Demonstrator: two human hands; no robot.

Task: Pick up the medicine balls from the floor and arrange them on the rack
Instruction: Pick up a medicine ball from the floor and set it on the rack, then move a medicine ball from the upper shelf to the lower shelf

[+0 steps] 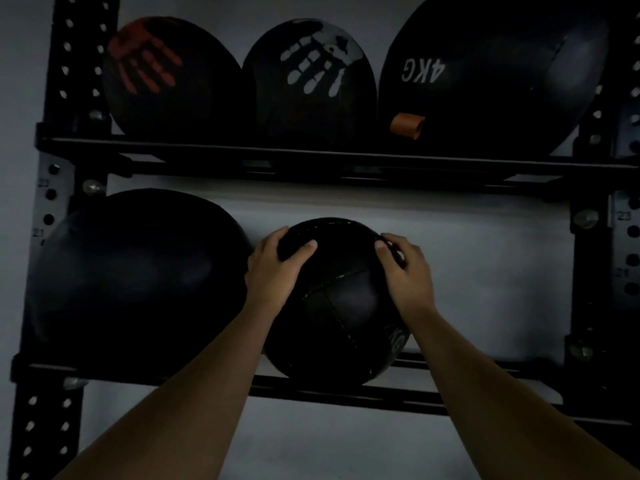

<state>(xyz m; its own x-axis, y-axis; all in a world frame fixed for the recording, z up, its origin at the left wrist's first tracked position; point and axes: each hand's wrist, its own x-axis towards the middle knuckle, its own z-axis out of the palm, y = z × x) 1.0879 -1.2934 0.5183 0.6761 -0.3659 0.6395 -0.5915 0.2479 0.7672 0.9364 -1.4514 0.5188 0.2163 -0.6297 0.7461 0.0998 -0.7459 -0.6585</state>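
Head view, dim light: on the rack's lower shelf (346, 393) a large black ball (138, 268) sits at left; beside it the left hand (277, 268) and right hand (405, 271) each keep a closed grip on the stitched medicine ball (343, 320), resting on the shelf rails.

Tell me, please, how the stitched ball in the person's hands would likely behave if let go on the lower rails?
The stitched ball is round and sits on two thin rails, so it may roll sideways. Both the left hand and the right hand grip it, and it bears a KG mark, so it is probably heavy. Its seamed panels suggest decent grip.
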